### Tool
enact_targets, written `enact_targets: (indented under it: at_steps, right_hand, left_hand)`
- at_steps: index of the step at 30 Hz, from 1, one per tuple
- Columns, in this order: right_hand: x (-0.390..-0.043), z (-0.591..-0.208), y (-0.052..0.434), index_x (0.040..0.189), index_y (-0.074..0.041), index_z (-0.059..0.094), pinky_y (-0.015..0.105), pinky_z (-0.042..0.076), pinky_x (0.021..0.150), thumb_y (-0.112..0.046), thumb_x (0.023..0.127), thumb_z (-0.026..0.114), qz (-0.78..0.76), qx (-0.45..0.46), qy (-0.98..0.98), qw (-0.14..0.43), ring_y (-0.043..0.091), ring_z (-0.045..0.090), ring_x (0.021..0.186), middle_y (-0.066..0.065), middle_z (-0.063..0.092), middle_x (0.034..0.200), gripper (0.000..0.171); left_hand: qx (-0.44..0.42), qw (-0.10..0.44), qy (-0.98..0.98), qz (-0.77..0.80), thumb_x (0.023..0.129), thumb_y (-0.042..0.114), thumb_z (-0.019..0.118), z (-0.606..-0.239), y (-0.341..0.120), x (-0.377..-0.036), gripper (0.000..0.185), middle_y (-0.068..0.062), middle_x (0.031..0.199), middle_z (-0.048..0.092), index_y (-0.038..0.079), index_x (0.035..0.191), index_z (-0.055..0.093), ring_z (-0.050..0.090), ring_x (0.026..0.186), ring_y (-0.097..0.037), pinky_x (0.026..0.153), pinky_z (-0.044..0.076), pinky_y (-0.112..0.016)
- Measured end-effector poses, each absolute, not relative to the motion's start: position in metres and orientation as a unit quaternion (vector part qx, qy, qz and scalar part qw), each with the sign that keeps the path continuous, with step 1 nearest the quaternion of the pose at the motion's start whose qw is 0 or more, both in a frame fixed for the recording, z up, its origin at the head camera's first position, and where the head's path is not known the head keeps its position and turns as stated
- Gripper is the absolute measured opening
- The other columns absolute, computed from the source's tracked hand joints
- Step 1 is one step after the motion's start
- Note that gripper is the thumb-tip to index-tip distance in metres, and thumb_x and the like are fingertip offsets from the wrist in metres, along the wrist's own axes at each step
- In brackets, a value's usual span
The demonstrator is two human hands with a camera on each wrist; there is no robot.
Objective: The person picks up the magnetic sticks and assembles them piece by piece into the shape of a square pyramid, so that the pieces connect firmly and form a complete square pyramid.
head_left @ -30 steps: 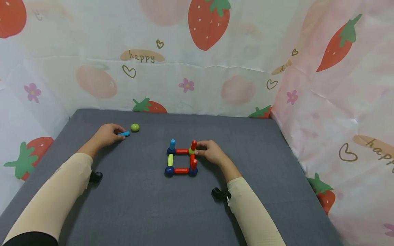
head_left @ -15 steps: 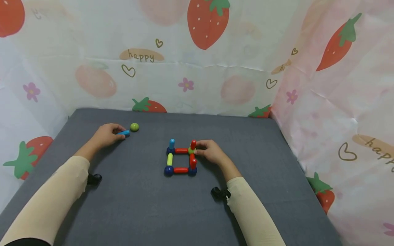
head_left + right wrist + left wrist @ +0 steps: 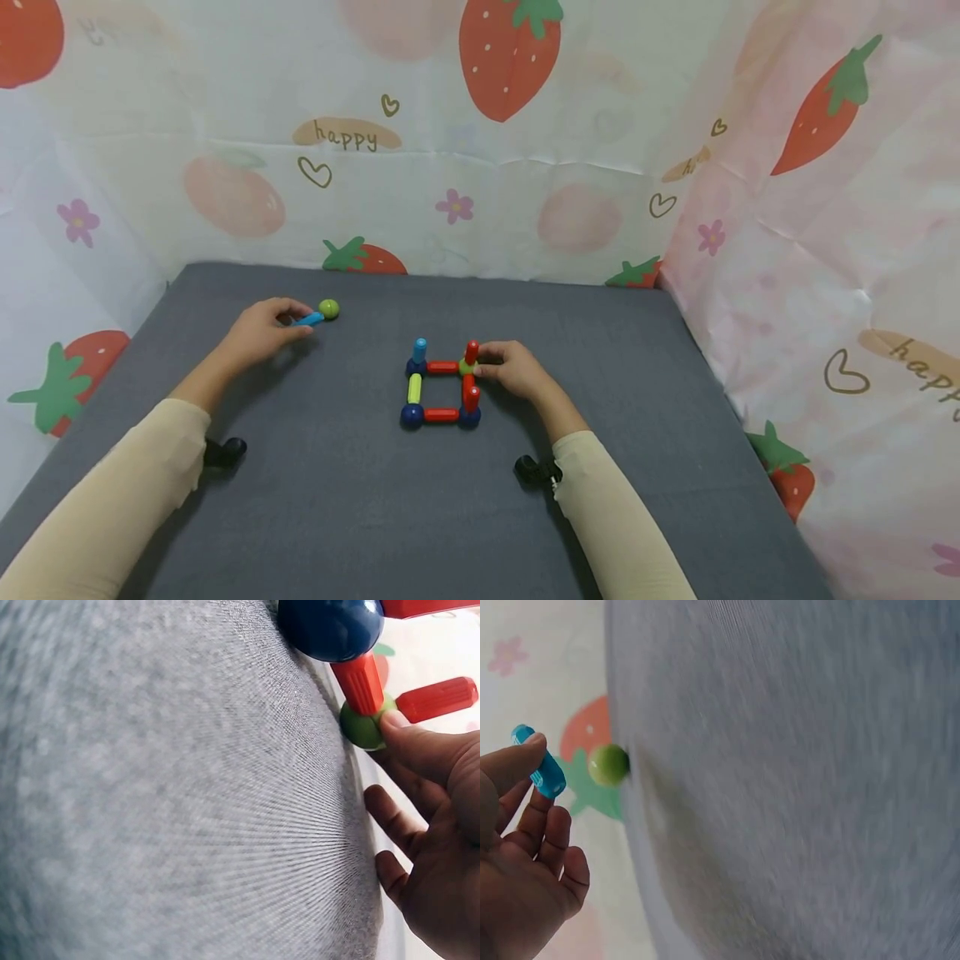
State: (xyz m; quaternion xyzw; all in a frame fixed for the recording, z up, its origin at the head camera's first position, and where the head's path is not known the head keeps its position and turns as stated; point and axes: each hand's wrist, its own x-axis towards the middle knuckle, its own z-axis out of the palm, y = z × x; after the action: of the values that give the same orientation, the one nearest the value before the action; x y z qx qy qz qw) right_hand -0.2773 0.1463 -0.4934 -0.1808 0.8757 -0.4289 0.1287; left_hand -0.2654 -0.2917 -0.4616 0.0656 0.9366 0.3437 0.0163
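My left hand (image 3: 261,332) pinches a short blue magnetic rod (image 3: 541,766) between thumb and fingers at the far left. Close to the rod's tip, a loose green ball (image 3: 329,309) lies on the cloth; the left wrist view shows a gap between them. A square of rods and balls sits mid-table. At its back right corner, the thumb and fingers of my right hand (image 3: 517,372) hold a green ball (image 3: 363,730) with a red rod (image 3: 472,352) standing on it. Another red rod (image 3: 472,398) stands at front right, and a blue rod (image 3: 420,349) at back left.
Grey cloth (image 3: 360,517) covers the table. A strawberry-print curtain (image 3: 465,167) rises behind it and along both sides. The square's front left dark blue ball (image 3: 412,415) bears no upright rod. Black wrist cameras (image 3: 534,472) hang under both forearms.
My left hand has raised the blue rod a little off the cloth and tilted it, its tip now nearer the loose green ball. My right hand and the square have stayed put.
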Motion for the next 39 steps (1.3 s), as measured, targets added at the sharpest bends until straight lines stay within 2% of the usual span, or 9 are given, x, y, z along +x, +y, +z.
enact_targets:
  at_steps: [9,15,19,23,32,39]
  right_hand:
    - [-0.277,-0.494,0.146,0.122,-0.014,0.075,0.043,0.049,0.102,-0.018,0.096,0.073,-0.421,-0.180,0.880,0.126,0.022,0.064,0.117,0.003,0.073,0.121,0.027]
    - [-0.277,-0.494,0.145,0.123,-0.014,0.074,0.043,0.050,0.102,-0.018,0.096,0.074,-0.418,-0.176,0.882,0.129,0.022,0.064,0.117,0.004,0.073,0.121,0.027]
    - [-0.277,-0.493,0.145,0.123,-0.013,0.074,0.044,0.049,0.103,-0.018,0.095,0.074,-0.419,-0.176,0.881,0.130,0.023,0.064,0.117,0.004,0.073,0.122,0.028]
    - [-0.276,-0.493,0.146,0.122,-0.014,0.075,0.043,0.050,0.102,-0.018,0.095,0.074,-0.419,-0.176,0.881,0.129,0.023,0.064,0.116,0.004,0.073,0.121,0.027]
    - [-0.276,-0.492,0.145,0.122,-0.014,0.075,0.043,0.050,0.101,-0.018,0.095,0.074,-0.417,-0.175,0.883,0.127,0.022,0.064,0.114,0.004,0.073,0.120,0.027]
    - [-0.275,-0.491,0.145,0.122,-0.014,0.075,0.044,0.049,0.103,-0.018,0.095,0.075,-0.420,-0.173,0.882,0.127,0.023,0.063,0.118,0.004,0.072,0.123,0.028]
  left_hand:
    - [0.099,0.011,0.920,0.378,0.101,0.034,0.068,-0.446,-0.264,-0.244,0.037,-0.018,0.129,0.058,0.010,0.129,0.063,0.052,0.119,-0.035,0.091,0.044,-0.052]
    - [0.117,0.000,0.915,0.386,0.100,0.033,0.069,-0.439,-0.246,-0.231,0.035,-0.014,0.124,0.061,0.012,0.127,0.065,0.053,0.115,-0.032,0.083,0.044,-0.045]
    - [0.122,-0.007,0.912,0.392,0.099,0.033,0.070,-0.438,-0.234,-0.223,0.034,-0.012,0.119,0.062,0.012,0.125,0.067,0.053,0.105,-0.028,0.077,0.044,-0.041]
    - [0.127,-0.009,0.906,0.403,0.098,0.035,0.071,-0.439,-0.220,-0.216,0.033,-0.011,0.115,0.063,0.013,0.122,0.067,0.053,0.100,-0.026,0.077,0.044,-0.040]
    - [0.141,0.001,0.898,0.417,0.096,0.032,0.074,-0.446,-0.194,-0.203,0.026,-0.005,0.110,0.064,0.017,0.117,0.068,0.054,0.098,-0.022,0.079,0.044,-0.039]
    - [0.162,0.016,0.892,0.423,0.094,0.029,0.077,-0.451,-0.176,-0.193,0.024,-0.005,0.108,0.064,0.020,0.114,0.069,0.055,0.095,-0.026,0.076,0.045,-0.038]
